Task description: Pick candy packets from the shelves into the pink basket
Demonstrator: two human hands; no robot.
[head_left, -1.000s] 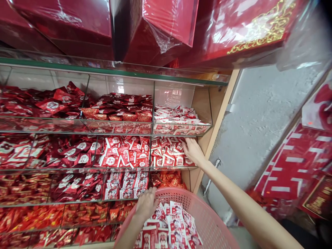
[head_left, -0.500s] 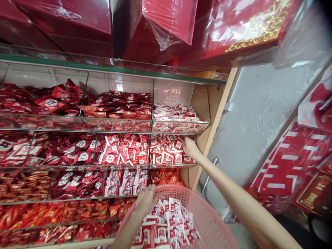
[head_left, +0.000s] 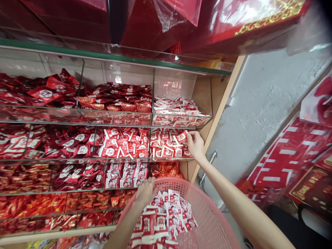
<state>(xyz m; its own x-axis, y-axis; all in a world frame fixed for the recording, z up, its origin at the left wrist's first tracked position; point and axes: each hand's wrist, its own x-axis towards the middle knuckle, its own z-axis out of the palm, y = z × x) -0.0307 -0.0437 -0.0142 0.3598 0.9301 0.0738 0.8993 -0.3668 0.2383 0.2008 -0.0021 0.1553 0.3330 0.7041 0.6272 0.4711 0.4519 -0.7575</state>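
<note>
My right hand is at the right-hand bin of the middle shelf, thumb and fingers pinching a small red and white candy packet. Similar packets fill the bin just left of and below it. With its fingers over the far rim, my left hand grips a pink perforated plastic basket. Inside the basket lie many red and white packets, some printed with cartoon figures. The basket's near part is cut off by the picture's edge.
Glass shelves with dividers hold red packets in rows to the left. Large plastic-wrapped red boxes overhang the top. A wooden side panel and a grey wall stand at right, with red and white decorations beyond.
My right hand has drawn slightly back and right from the packets, and a packet now shows in its fingers. My left hand stays on the basket rim. The view has tilted down a little.
</note>
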